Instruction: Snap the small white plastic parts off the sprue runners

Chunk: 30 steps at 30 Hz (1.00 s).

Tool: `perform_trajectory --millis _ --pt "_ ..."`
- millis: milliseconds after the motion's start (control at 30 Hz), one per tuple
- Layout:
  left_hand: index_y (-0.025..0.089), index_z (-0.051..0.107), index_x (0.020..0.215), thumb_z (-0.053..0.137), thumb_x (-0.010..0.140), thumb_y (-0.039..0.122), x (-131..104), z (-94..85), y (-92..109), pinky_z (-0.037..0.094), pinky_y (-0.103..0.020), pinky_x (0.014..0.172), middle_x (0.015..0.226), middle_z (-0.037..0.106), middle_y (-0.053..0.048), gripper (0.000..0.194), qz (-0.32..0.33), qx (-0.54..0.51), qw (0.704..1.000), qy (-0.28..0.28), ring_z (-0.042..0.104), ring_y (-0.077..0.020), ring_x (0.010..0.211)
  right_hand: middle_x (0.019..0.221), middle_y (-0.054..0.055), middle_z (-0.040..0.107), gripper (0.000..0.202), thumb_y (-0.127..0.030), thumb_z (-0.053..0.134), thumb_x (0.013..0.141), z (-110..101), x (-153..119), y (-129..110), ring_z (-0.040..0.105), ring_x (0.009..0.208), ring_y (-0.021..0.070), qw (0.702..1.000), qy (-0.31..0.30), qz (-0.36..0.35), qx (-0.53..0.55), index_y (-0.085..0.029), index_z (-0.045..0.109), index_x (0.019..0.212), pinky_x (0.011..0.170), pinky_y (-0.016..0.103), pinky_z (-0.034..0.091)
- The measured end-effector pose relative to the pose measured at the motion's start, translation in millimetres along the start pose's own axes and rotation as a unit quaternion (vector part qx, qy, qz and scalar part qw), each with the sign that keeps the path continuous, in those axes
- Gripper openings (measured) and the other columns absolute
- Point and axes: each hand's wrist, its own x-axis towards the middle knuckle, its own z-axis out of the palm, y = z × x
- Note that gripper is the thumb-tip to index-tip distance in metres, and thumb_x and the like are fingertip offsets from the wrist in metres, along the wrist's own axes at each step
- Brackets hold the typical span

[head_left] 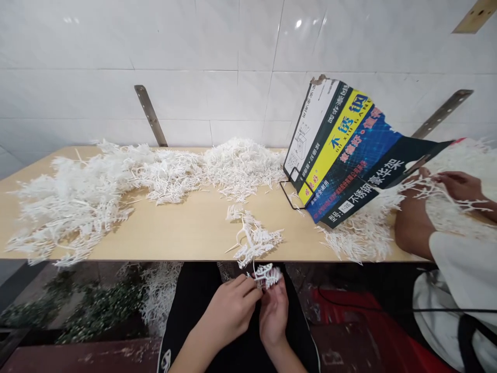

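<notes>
My left hand point(236, 304) is closed in a pinch at the base of a small white branching plastic sprig point(267, 274), just below the table's front edge. Beside it, my right hand point(274, 313) has its fingers curled around the same sprig, whose tips are slightly blurred. A loose cluster of white sprigs point(256, 241) lies on the table directly beyond my hands. Behind that sits a heaped pile of short white pieces point(243, 166). To the left spreads a larger pile of longer white sprigs point(89, 191).
A printed cardboard sheet point(349, 150) stands tilted on the wooden table point(174, 233), by a black wire stand point(292, 194). At right, another person's hand point(460, 185) holds a white branch point(423, 186) near more white pieces. Green foliage point(101, 305) and white sprigs lie below the table.
</notes>
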Motion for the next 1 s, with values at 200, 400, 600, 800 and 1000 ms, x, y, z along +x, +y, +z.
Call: perform_trajectory --millis 200,400,600,800,1000 --pt "0.023 0.064 0.102 0.048 0.099 0.013 -23.9 -4.0 -16.2 0.054 -0.033 0.074 0.093 0.069 -0.006 0.019 -0.042 -0.087 0.995 0.02 0.064 -0.0194 0.085 0.112 0.012 0.071 0.045 -0.049 0.059 0.091 6.8 6.4 -18.6 0.069 0.1 0.0263 0.996 -0.087 -0.017 0.006 -0.019 0.056 0.124 0.084 0.036 0.054" --pt "0.024 0.067 0.11 0.053 0.094 0.007 -44.0 -1.3 -16.4 0.043 -0.052 0.115 0.094 0.074 -0.003 0.027 -0.028 -0.065 0.993 0.09 0.068 -0.0204 0.096 0.096 0.007 0.073 0.034 -0.042 0.072 0.088 3.9 4.4 -12.6 0.067 0.089 0.0219 0.978 -0.189 -0.003 -0.084 -0.018 0.065 0.11 0.081 0.031 0.055" --pt "0.02 0.065 0.116 0.062 0.093 0.009 -24.9 2.9 -6.5 0.054 -0.041 0.092 0.104 0.071 -0.01 0.026 -0.144 0.015 0.928 0.344 0.063 -0.0255 0.101 0.073 0.007 0.07 0.035 -0.049 0.075 0.083 5.1 3.2 -7.3 0.062 0.065 0.0195 0.962 -0.206 -0.008 -0.18 -0.015 0.071 0.08 0.058 0.028 0.052" --pt "0.02 0.066 0.108 0.054 0.1 0.029 46.2 -15.0 -26.5 0.053 -0.036 0.078 0.096 0.072 -0.007 0.018 -0.312 -0.124 0.917 0.218 0.066 -0.0245 0.089 0.093 0.013 0.079 0.035 -0.048 0.066 0.089 9.3 -2.4 1.7 0.074 0.089 0.0308 0.916 -0.255 -0.075 -0.3 -0.016 0.079 0.097 0.085 0.041 0.059" --pt "0.018 0.064 0.116 0.045 0.098 0.017 93.5 -28.7 -73.9 0.047 -0.03 0.071 0.096 0.075 -0.006 0.027 -0.309 -0.166 0.923 0.16 0.069 -0.0211 0.078 0.151 0.019 0.057 0.073 -0.051 0.073 0.085 16.8 -15.4 -71.8 0.054 0.14 0.0409 0.672 -0.523 -0.031 -0.523 -0.017 0.058 0.148 0.109 0.047 0.048"
